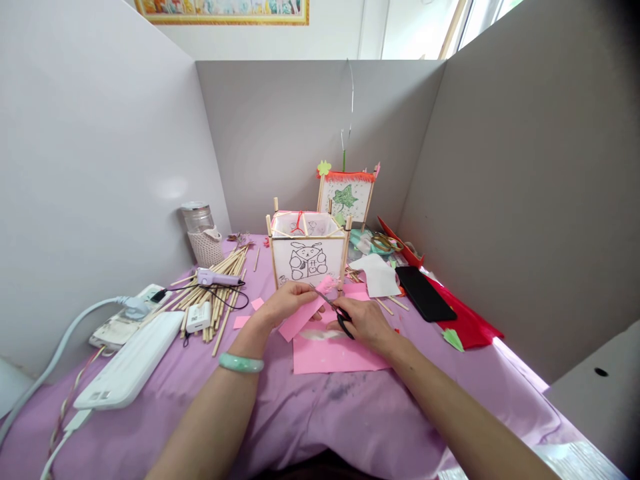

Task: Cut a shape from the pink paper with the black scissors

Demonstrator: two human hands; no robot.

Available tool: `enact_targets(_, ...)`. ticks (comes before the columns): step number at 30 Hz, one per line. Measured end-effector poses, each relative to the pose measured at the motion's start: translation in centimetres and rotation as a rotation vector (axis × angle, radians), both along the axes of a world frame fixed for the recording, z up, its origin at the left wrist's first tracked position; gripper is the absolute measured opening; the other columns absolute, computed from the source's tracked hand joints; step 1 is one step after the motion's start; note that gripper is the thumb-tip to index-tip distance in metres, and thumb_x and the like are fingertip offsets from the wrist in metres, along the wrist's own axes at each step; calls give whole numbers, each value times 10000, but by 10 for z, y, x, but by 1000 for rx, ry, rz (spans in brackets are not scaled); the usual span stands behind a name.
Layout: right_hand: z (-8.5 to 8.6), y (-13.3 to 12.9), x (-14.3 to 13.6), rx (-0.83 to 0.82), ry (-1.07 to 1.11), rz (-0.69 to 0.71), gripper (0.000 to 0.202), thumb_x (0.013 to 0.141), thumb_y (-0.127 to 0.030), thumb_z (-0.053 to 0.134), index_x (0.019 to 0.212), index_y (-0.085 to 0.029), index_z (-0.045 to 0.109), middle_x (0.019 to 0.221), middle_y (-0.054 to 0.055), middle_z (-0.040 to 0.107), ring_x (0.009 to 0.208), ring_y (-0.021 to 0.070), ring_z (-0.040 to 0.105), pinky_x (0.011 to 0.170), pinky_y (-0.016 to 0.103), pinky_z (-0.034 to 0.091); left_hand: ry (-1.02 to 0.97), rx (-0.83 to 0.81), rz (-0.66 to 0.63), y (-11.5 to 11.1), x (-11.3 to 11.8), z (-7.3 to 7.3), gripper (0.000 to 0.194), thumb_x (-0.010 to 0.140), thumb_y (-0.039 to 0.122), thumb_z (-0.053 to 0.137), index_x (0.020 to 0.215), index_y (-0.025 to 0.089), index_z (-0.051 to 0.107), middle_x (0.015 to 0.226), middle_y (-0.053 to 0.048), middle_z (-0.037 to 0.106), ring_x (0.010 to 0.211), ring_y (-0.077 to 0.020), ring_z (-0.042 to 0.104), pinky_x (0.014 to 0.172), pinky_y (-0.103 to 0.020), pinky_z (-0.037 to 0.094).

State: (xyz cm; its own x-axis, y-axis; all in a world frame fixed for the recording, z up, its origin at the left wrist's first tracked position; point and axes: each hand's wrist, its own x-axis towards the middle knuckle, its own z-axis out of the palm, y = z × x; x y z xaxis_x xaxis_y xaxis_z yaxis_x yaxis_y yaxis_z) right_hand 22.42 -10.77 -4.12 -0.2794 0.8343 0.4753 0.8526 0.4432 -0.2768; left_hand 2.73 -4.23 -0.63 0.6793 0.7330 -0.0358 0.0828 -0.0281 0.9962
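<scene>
My left hand (289, 301) is closed on a pink paper strip (300, 321), which slants up to a fringed, cut end. In my right hand (364, 320) is a pair of scissors (342, 319) with black handles, its blades against the strip's edge near my left fingertips. Under both hands a larger pink paper sheet (330, 357) lies flat on the purple cloth. Just behind them stands a square lantern (309, 260) of sticks and white panels, with a drawn animal on its front and a red string on top. My fingers partly hide the strip.
Wooden sticks (220, 300), a lilac glue gun (220, 277), a white power bank (131, 360) and a jar (203, 233) are at left. A second lantern (346, 193) stands behind. To the right lie a black phone (425, 293), white paper (377, 275) and red material (465, 323). Grey partitions enclose the table.
</scene>
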Motion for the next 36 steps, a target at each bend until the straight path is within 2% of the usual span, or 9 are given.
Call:
enact_targets(12,-1,1,1,-2,14,26,351,790,-507,594,960,-201,626,730,0,643,596,121,557,544,215,309,9,2,6,-1,1,2,293,726,387,624,800,104,621,772,-100,681,671,-210,660,652,-331,539)
enact_targets(17,-4,1,2,-3,31,44,416,748,-550,617,973,-201,613,766,13,649,637,137,570,562,216,323,-12,-8,15,1,0,-1,298,724,388,635,805,102,626,801,-107,683,678,-207,656,668,-341,539)
enact_targets(29,-3,0,4,13,17,56,458,742,-570,610,1015,-202,592,792,12,645,664,137,572,572,216,331,-33,-21,105,-1,-1,8,355,687,434,669,756,89,621,699,-110,677,644,-200,655,626,-297,518)
enact_targets(36,-5,1,5,28,7,54,455,755,-572,596,1014,-198,592,779,10,639,663,135,569,582,223,332,-55,-17,113,1,-1,5,355,682,436,673,766,94,628,720,-108,681,662,-206,658,634,-301,521)
